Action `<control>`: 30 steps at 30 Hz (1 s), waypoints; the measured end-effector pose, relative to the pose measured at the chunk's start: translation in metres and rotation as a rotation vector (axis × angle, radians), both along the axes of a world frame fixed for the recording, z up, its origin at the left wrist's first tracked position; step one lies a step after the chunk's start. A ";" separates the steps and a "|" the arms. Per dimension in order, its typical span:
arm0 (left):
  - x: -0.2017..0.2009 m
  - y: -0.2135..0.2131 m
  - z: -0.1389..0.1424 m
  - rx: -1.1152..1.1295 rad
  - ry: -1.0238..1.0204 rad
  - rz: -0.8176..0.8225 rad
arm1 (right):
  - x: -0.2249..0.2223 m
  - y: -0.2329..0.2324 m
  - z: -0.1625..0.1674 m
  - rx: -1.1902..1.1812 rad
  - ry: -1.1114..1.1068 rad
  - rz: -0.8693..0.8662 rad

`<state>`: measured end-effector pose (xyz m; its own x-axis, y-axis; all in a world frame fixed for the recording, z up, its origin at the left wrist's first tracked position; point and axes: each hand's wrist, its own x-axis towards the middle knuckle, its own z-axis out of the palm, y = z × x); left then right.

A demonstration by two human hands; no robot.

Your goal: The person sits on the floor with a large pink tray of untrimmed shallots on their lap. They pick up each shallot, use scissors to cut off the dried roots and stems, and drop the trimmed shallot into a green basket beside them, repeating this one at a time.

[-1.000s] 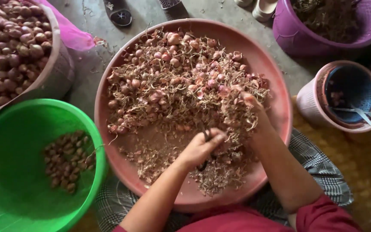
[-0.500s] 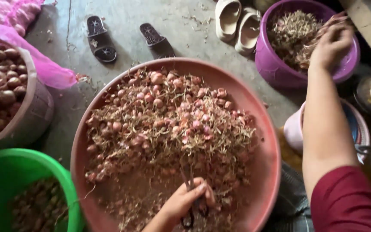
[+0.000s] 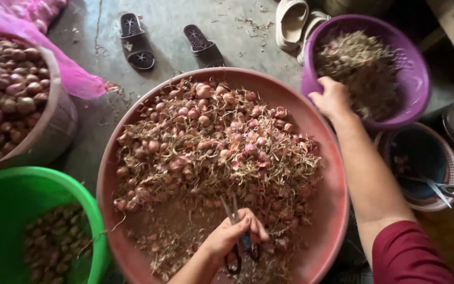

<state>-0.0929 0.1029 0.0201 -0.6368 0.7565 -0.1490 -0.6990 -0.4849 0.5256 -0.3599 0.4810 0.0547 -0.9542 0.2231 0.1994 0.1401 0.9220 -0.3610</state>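
A wide reddish-brown basin holds a heap of small red shallots tangled with dry roots and stems. My left hand rests low in the basin, closed on the handles of a pair of scissors whose blades point up into the heap. My right hand is stretched out to the near rim of a purple basket full of dry trimmings. Only its back shows, with the fingers curled under and hidden.
A green basin with some trimmed shallots sits at lower left, a sack of shallots above it. Dark sandals and pale shoes lie on the concrete floor. A small basket at right holds another pair of scissors.
My right hand left the heap, reached over the purple basket, and has drawn back to its near rim. My left hand stayed low in the basin with the scissors.
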 end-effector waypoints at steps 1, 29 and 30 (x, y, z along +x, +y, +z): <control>0.002 0.000 0.003 0.056 -0.036 0.004 | 0.001 -0.007 -0.005 -0.019 0.028 0.045; 0.072 -0.040 -0.007 -0.086 0.031 0.699 | 0.352 -0.264 0.020 -1.280 -0.488 0.652; 0.072 -0.046 -0.009 -0.010 0.037 0.704 | 0.352 -0.261 0.020 -1.423 -0.493 0.611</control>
